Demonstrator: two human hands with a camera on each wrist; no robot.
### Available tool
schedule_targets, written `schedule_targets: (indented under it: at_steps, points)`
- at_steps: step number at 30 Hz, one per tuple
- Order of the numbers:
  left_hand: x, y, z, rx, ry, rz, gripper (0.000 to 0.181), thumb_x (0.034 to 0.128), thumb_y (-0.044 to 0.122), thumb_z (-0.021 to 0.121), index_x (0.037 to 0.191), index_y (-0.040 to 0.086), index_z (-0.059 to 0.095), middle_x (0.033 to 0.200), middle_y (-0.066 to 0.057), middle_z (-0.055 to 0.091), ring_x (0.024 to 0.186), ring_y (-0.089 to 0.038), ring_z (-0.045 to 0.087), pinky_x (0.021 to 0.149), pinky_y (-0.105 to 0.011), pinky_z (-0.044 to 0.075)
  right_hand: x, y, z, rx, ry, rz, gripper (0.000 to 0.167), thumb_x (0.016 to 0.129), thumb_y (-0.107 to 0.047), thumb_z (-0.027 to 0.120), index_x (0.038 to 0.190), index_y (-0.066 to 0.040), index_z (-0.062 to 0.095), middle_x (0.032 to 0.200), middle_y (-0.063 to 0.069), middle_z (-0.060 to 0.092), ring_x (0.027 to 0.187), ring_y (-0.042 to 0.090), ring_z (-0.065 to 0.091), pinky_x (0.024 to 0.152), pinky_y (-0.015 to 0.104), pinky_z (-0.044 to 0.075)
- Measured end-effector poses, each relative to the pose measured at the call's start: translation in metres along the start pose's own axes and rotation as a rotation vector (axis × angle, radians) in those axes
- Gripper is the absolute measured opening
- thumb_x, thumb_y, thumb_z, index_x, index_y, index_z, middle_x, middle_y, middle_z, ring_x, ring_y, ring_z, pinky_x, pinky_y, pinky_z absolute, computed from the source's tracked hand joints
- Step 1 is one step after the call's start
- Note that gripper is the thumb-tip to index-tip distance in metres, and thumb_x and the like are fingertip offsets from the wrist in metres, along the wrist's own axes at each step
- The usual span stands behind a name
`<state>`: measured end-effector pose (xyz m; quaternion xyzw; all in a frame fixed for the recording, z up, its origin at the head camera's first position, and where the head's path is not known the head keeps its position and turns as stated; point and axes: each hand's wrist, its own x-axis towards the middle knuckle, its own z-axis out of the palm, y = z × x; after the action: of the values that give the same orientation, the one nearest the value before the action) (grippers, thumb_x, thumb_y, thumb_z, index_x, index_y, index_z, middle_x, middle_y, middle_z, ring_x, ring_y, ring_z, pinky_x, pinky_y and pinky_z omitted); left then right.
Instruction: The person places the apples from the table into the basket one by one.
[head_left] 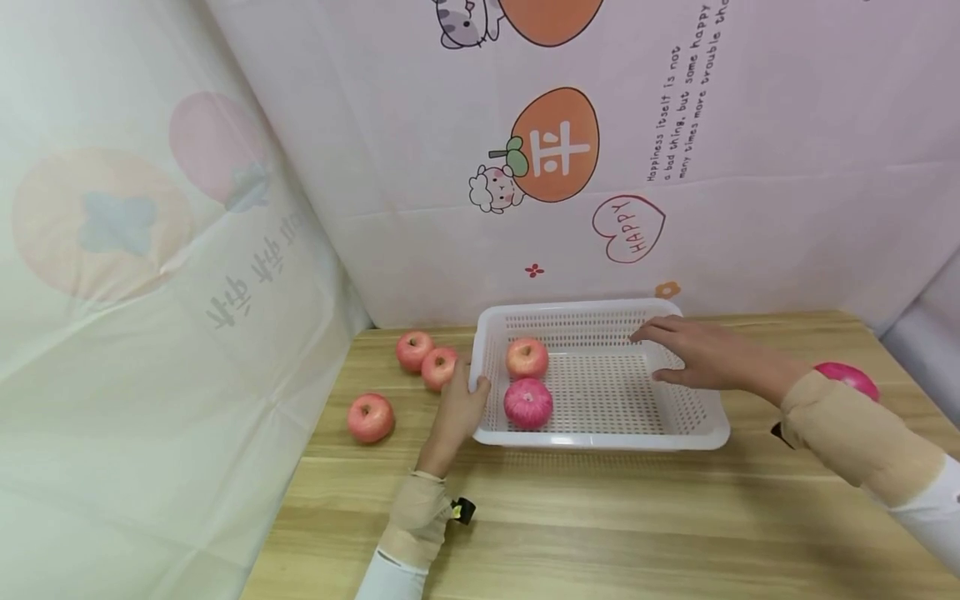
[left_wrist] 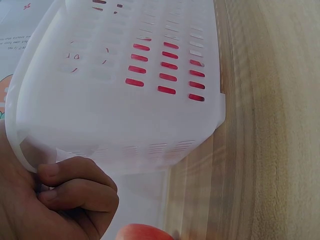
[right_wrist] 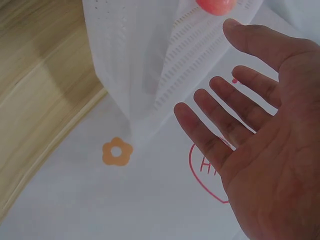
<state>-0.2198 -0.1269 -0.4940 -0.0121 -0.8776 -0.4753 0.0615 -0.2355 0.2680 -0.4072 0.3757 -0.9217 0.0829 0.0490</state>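
Observation:
A white perforated basket (head_left: 600,440) stands at the back of the wooden table, with a red apple (head_left: 527,358) and a bright pink round fruit (head_left: 528,404) side by side in its left part. My left hand (head_left: 459,408) grips the basket's left rim; in the left wrist view the fingers of this hand (left_wrist: 65,200) are curled at the edge of the basket (left_wrist: 75,110). Over the basket's right end is my right hand (head_left: 697,354), holding nothing. The right wrist view shows this hand (right_wrist: 265,115) with its fingers spread and extended near the basket (right_wrist: 135,60).
Left of the basket lie three apples, one at the front (head_left: 371,417), one at the back (head_left: 414,352) and one beside my left hand (head_left: 438,368). Another pink fruit (head_left: 849,380) lies at the right, partly behind my right forearm. A printed cloth (head_left: 420,250) hangs behind the table.

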Motion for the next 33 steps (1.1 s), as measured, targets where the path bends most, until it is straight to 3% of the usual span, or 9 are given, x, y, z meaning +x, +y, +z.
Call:
schedule_targets:
  at_steps: [20, 33]
  points:
    - [-0.001, 0.002, -0.001, 0.012, 0.0, 0.0, 0.042, 0.1023, 0.022, 0.058, 0.142, 0.009, 0.053, 0.116, -0.027, 0.072, 0.098, -0.035, 0.07, 0.088, -0.057, 0.058, -0.029, 0.024, -0.016, 0.058, 0.005, 0.197, 0.058, 0.09, -0.02, 0.086, 0.14, -0.007, 0.062, 0.143, 0.018, 0.062, 0.132, 0.041, 0.059, 0.102, 0.062, 0.053]
    - [0.0, 0.0, 0.0, 0.003, -0.01, -0.002, 0.043, 0.1026, 0.022, 0.057, 0.143, 0.01, 0.052, 0.122, -0.028, 0.07, 0.104, -0.036, 0.069, 0.093, -0.058, 0.056, -0.048, 0.043, -0.018, 0.1, 0.012, 0.271, 0.058, 0.092, -0.02, 0.083, 0.143, -0.004, 0.06, 0.145, 0.019, 0.062, 0.136, 0.044, 0.056, 0.104, 0.066, 0.05]
